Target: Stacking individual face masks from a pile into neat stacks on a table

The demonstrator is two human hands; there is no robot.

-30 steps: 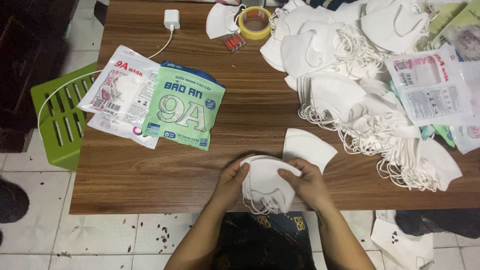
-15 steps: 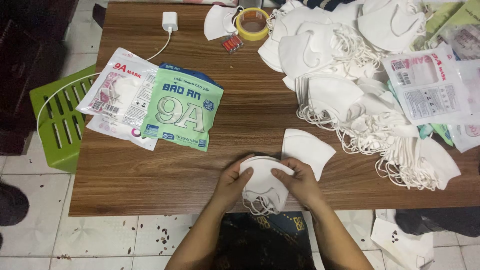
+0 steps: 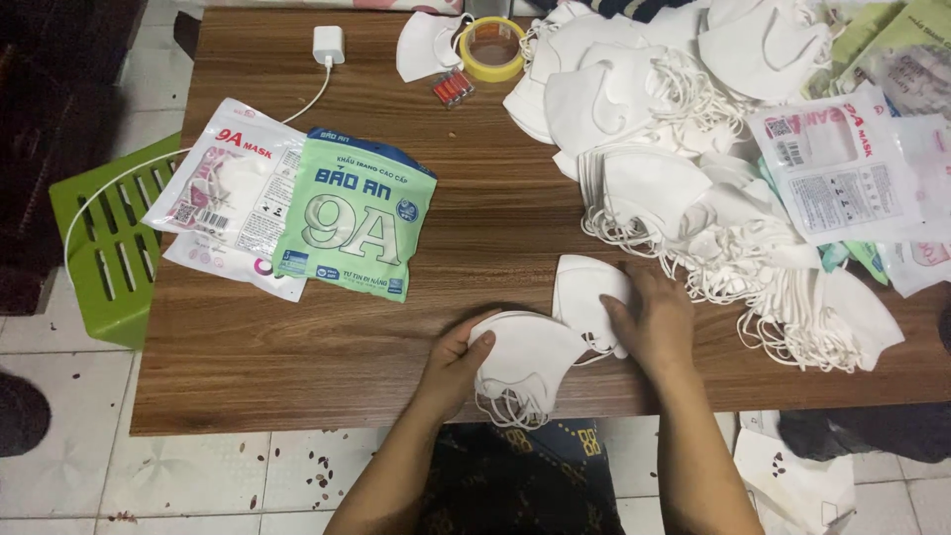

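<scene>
My left hand (image 3: 458,359) grips a thin stack of folded white face masks (image 3: 525,362) at the table's near edge, their ear loops hanging over the edge. My right hand (image 3: 656,319) rests flat on another folded white mask (image 3: 580,289) lying just beyond that stack, fingers spread over its right side. A big heap of loose white masks (image 3: 684,168) with tangled ear loops lies right of my right hand.
A green mask packet (image 3: 352,216) and clear white packets (image 3: 230,183) lie at the left of the wooden table (image 3: 248,357). A yellow tape roll (image 3: 493,48), red batteries (image 3: 452,87) and a white charger (image 3: 328,44) sit at the back. A green plastic stool (image 3: 104,243) stands left.
My right hand has let go of the stack and moved right onto the single mask beside it. My left hand still holds the stack.
</scene>
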